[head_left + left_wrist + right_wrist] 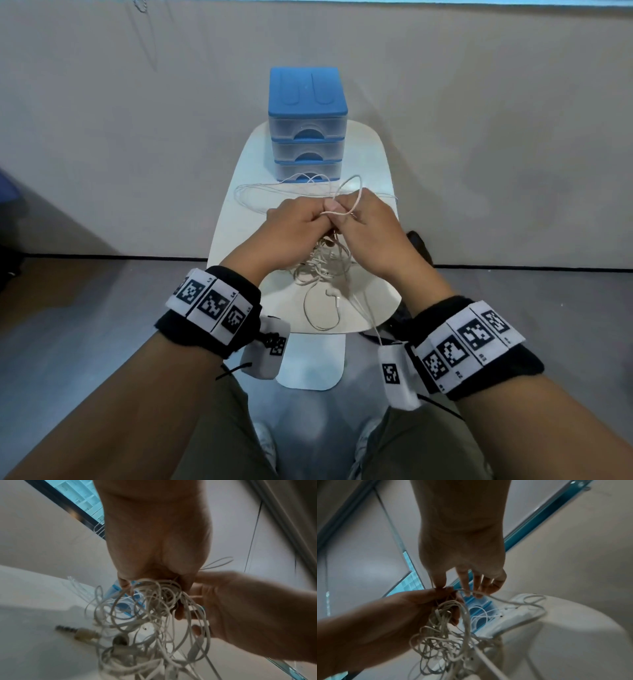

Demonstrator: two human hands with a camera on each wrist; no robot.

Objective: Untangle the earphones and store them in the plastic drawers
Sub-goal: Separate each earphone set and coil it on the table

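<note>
Both forearms reach forward from the body and converge at mid-line, hands meeting knuckle to knuckle. The left hand (294, 228) is back-up, fingers curled under, thumb pressed forward at the meeting point, gripping the earphones (323, 263). The right hand (371, 226) is back-up, thumb and forefinger pinching a loop of the same cord; the remaining fingers (477, 585) hang loosely extended. Each wrist carries a black band (212, 308) with printed marker tiles.

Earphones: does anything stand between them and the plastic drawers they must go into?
Yes. All three drawers of the plastic drawers are closed, and the earphones remain a tangle held by the left hand and right hand.
</note>
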